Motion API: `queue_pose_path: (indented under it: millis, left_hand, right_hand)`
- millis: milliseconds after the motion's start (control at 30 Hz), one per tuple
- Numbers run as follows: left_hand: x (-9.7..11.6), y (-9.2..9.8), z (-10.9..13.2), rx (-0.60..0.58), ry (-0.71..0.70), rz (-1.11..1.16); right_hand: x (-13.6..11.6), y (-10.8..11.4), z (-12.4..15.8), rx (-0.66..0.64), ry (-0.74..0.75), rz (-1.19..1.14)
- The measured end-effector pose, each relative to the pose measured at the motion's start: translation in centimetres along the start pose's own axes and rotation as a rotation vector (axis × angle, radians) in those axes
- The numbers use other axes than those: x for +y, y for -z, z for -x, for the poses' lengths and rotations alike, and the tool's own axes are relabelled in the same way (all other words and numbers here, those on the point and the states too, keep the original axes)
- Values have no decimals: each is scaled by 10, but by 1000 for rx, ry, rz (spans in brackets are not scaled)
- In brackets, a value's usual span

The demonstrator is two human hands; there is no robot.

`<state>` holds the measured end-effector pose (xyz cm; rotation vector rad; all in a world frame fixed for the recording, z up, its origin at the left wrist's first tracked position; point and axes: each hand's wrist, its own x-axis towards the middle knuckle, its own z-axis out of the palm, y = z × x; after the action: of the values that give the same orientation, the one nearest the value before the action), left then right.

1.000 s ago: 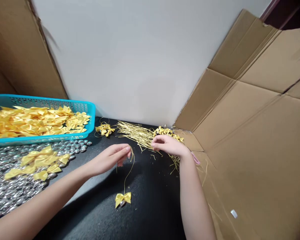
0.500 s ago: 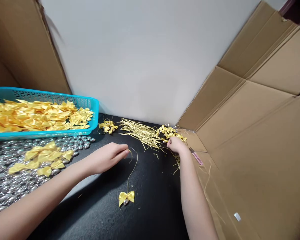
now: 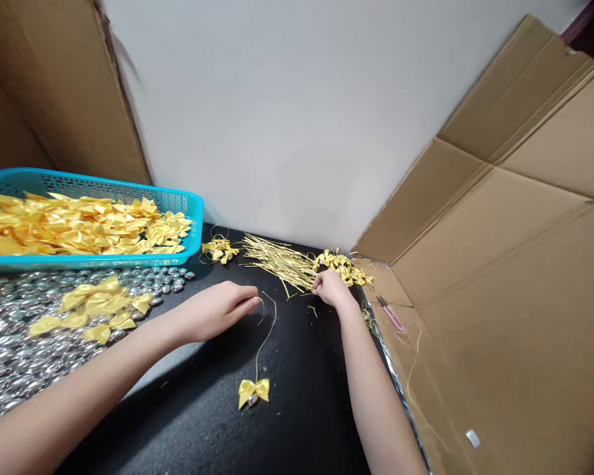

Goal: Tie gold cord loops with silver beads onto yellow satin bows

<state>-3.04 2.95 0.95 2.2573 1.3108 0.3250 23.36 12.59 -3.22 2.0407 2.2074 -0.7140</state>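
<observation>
My left hand (image 3: 230, 307) is closed in a pinch, with a short curl of thin gold cord (image 3: 263, 313) coming out at its fingertips. Below lies a yellow satin bow (image 3: 253, 392) with a silvery bead under its knot. A thin gold string (image 3: 266, 340) runs up from that bow and ends close to my left fingertips; whether it joins the curl I cannot tell. My right hand (image 3: 330, 289) has its fingers pressed together at the right end of a bundle of cut gold cords (image 3: 280, 260). What sits between those fingers is too small to make out.
A blue basket (image 3: 193, 224) full of yellow bows stands at left. Before it spread silvery beads (image 3: 163, 284) with loose bows (image 3: 96, 300) on top. Finished-looking bow clusters (image 3: 220, 251) (image 3: 344, 269) flank the cords. Pink-handled snips (image 3: 391, 313) lie on cardboard at right.
My right hand has moved left, from the right-hand bow cluster to the end of the cord bundle. My left hand keeps its pinch on the cord. The view has shifted slightly.
</observation>
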Motion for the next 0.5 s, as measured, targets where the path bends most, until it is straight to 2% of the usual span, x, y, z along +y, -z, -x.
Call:
queue_pose_path:
  millis: [200,500]
  left_hand:
    - [-4,1,0,13,9,0]
    - [-7,0,-1,43,16,-5]
  right_hand:
    - [0,4,-9,153,76,-62]
    - [-19,-22,-27,334,222,-170]
